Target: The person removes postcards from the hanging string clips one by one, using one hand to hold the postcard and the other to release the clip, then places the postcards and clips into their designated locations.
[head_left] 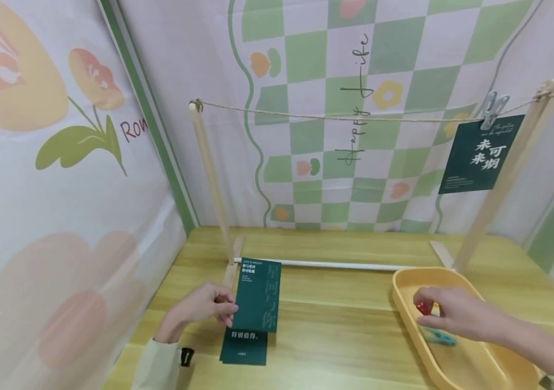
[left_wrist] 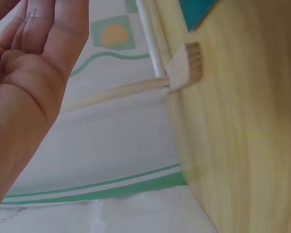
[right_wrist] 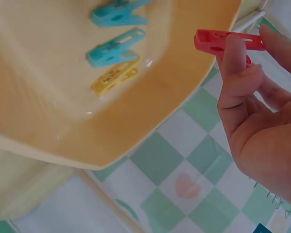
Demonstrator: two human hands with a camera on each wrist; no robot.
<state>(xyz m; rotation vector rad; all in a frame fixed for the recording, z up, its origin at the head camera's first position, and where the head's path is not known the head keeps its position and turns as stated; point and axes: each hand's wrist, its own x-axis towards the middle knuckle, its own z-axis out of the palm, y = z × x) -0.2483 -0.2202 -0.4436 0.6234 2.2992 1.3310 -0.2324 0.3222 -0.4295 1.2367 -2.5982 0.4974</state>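
Two pinches: left hand (head_left: 204, 304), green card (head_left: 257, 295); right hand (head_left: 459, 313), red clothespin (right_wrist: 211, 40). Hanging card (head_left: 474, 162): "未来可期".

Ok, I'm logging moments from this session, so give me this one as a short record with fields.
left grip: at the left edge of the upper green card, apparently pinching it
right grip: pinching a red clip, over the yellow tray as the head view shows it
under the upper card: lower green cards, count unclear
tray contents: two blue clips and a yellow clip visible
on the string: one hanging card, held by a gray clip
hanging place: near the right post
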